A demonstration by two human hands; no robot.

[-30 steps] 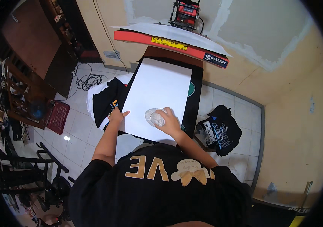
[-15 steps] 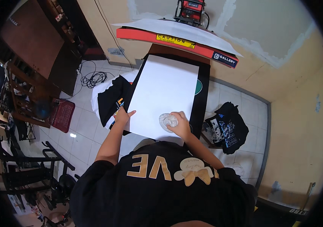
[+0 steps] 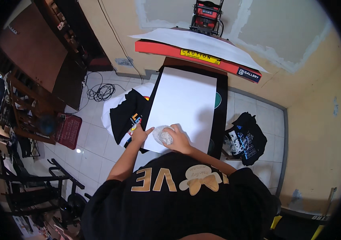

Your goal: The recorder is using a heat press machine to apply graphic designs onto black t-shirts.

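A large white sheet (image 3: pixel 186 96) lies flat over a black garment (image 3: pixel 221 116) on the press bed. My right hand (image 3: pixel 179 141) is closed around a crumpled whitish cloth (image 3: pixel 163 136), pressed onto the sheet's near left part. At the sheet's left edge is my left hand (image 3: pixel 140 136), its thumb lying on top and its fingers over the side; their tips are partly hidden. Beside that hand hangs a black printed garment (image 3: pixel 128 112), with white fabric (image 3: pixel 107 114) under it.
Beyond the bed, the raised red heat press plate (image 3: pixel 158 49) carries a white cover sheet (image 3: pixel 194 40). To the right sits a pile of dark printed garments (image 3: pixel 250 138). On the left are a coiled black cable (image 3: pixel 100 93), a red mat (image 3: pixel 69 132) and exercise equipment (image 3: pixel 38 186).
My right hand has slid the cloth leftward across the sheet, close to my left thumb. My left hand keeps its place at the edge. The whole view has shifted slightly.
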